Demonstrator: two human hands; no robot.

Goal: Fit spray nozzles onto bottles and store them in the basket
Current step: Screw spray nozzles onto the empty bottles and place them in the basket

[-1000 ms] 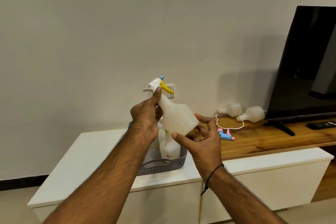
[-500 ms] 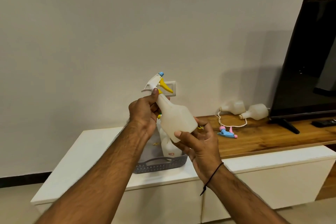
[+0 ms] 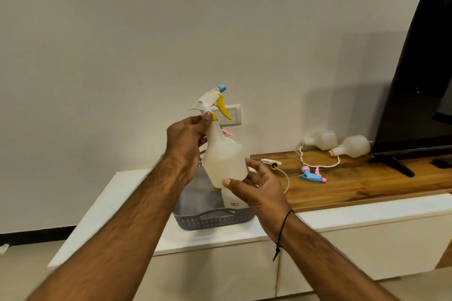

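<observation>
I hold a translucent white bottle point(image 3: 223, 161) up above the grey basket point(image 3: 212, 221). A white nozzle point(image 3: 212, 100) with a yellow trigger and blue tip sits on its neck. My left hand point(image 3: 187, 137) grips the neck just under the nozzle. My right hand point(image 3: 256, 187) cups the bottle's base with curled fingers. Another bottle point(image 3: 232, 199) stands in the basket behind my hands. Two bare bottles point(image 3: 320, 140) point(image 3: 352, 146) lie on the wooden top, near a blue and pink nozzle point(image 3: 311, 175) and a white nozzle point(image 3: 271, 162) with tubes.
The basket stands on a low white cabinet point(image 3: 137, 193). A black TV point(image 3: 415, 80) on a stand fills the right side, with a remote point(image 3: 444, 162) beside its foot. A wall socket point(image 3: 231, 115) is behind the bottle.
The bottle has stayed in both hands, tilting more upright. My right hand has shifted its grip on the base. The white nozzle on the wooden top has come into sight.
</observation>
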